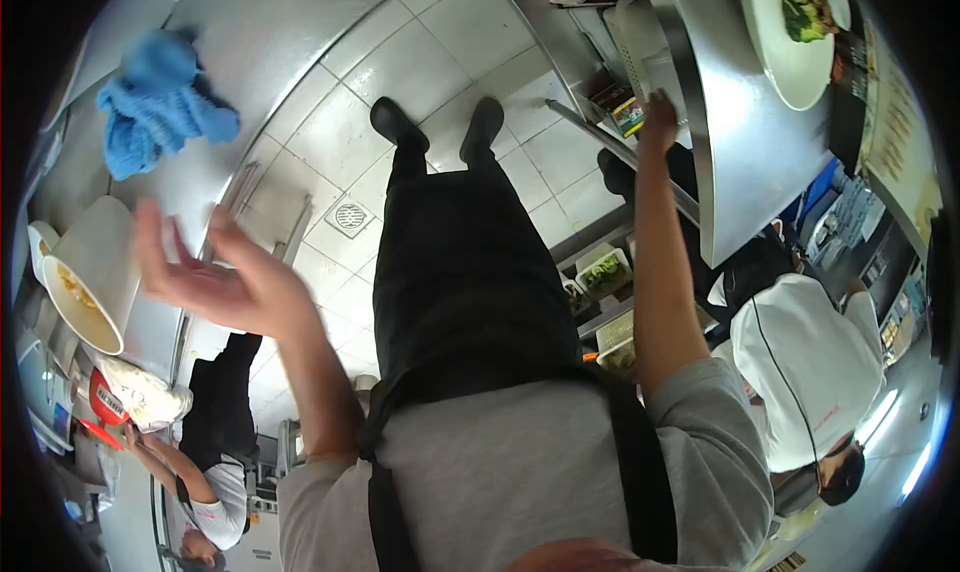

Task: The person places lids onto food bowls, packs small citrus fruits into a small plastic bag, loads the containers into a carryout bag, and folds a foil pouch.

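My left hand [228, 277] is raised beside the steel counter at left, blurred, its fingers spread and holding nothing. Close by on that side stands a tilted-looking white bowl [112, 262] with yellowish food inside. A crumpled blue cloth [155, 112] lies on the counter beyond. At the other side, my right arm reaches down past the steel worktop's edge. My right hand [660, 124] is next to a pale plastic bin [640, 42] and a small yellow box [628, 117] below the worktop. Its fingers are too small and partly hidden to read.
On the right worktop [722, 142] sits a white plate [795, 84] with broccoli and browned food. Containers of greens [605, 272] are low at right. Co-workers stand on both sides, one [800, 362] at right, another [222, 402] at left near a red item [105, 402]. White floor tiles [400, 62] hold a drain [349, 216].
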A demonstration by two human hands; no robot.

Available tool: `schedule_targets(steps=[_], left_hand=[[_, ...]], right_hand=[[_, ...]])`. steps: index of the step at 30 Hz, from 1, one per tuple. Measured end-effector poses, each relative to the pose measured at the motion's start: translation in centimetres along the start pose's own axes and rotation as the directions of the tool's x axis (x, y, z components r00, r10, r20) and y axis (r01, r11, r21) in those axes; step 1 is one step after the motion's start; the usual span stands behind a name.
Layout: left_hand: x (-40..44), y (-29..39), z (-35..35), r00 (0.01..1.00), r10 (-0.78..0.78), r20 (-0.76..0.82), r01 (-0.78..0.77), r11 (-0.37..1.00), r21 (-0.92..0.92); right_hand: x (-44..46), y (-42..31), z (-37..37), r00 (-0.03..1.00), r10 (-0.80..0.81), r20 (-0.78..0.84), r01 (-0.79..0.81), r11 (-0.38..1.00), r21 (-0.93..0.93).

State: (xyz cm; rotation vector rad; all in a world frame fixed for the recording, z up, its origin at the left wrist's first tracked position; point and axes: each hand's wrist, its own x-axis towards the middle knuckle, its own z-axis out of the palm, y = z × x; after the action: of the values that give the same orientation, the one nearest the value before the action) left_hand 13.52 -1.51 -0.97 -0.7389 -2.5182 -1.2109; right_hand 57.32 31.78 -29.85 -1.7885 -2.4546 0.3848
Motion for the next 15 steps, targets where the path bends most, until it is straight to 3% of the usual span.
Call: schedule_targets(steps=[1,2,3,5,6,8,9,11,12,14,15], left_hand=[[-2.6,0.1,0.8,0.997,-0.005,0.077,0.012,0.995,-0.094],[-5.0,0.1,1.3,0.965,0.065,0.253,-0.038,0.993,-0.112],[-6.5,2.4,2.2,0.923,-0.025,0.384,0.031,0.999,-0.011],[-10.5,4.0,4.1,0.849,-0.107,0.517,0.171,0.982,-0.078],[-12.1,4.8,4.9,0.808,-0.124,0.577,0.217,0.971,-0.096],[-15.1,5.8,6.3,0.727,-0.149,0.67,0.315,0.94,-0.133],[-16.5,6.0,6.7,0.691,-0.158,0.706,0.368,0.917,-0.155],[-18.3,6.1,7.0,0.651,-0.194,0.734,0.406,0.906,-0.121],[-19.1,6.2,6.9,0.626,-0.212,0.75,0.428,0.898,-0.103],[-20.1,5.9,6.7,0.619,-0.251,0.744,0.439,0.896,-0.063],[-20.6,5.7,6.7,0.616,-0.269,0.74,0.446,0.894,-0.047]], right_hand=[[1.3,0.8,0.0,0.984,0.046,-0.173,-0.015,0.985,0.173],[3.2,2.8,1.2,0.969,0.047,-0.244,-0.029,0.997,0.076],[5.2,4.7,2.9,0.974,0.108,-0.2,-0.104,0.994,0.03],[9.2,7.5,5.9,0.967,0.228,-0.109,-0.238,0.968,-0.082],[11.0,7.5,6.1,0.959,0.28,0.035,-0.282,0.957,0.065],[12.8,5.3,5.8,0.931,0.344,0.117,-0.358,0.925,0.126],[12.0,2.7,5.1,0.925,0.378,0.044,-0.38,0.924,0.049],[13.1,-3.0,2.4,0.741,0.669,0.048,-0.671,0.738,0.073],[14.7,-5.8,0.5,0.492,0.858,0.15,-0.869,0.474,0.14],[13.7,-5.3,-0.6,0.567,0.823,0.019,-0.816,0.565,-0.119],[12.7,-4.0,-0.6,0.627,0.776,-0.066,-0.778,0.621,-0.093]])
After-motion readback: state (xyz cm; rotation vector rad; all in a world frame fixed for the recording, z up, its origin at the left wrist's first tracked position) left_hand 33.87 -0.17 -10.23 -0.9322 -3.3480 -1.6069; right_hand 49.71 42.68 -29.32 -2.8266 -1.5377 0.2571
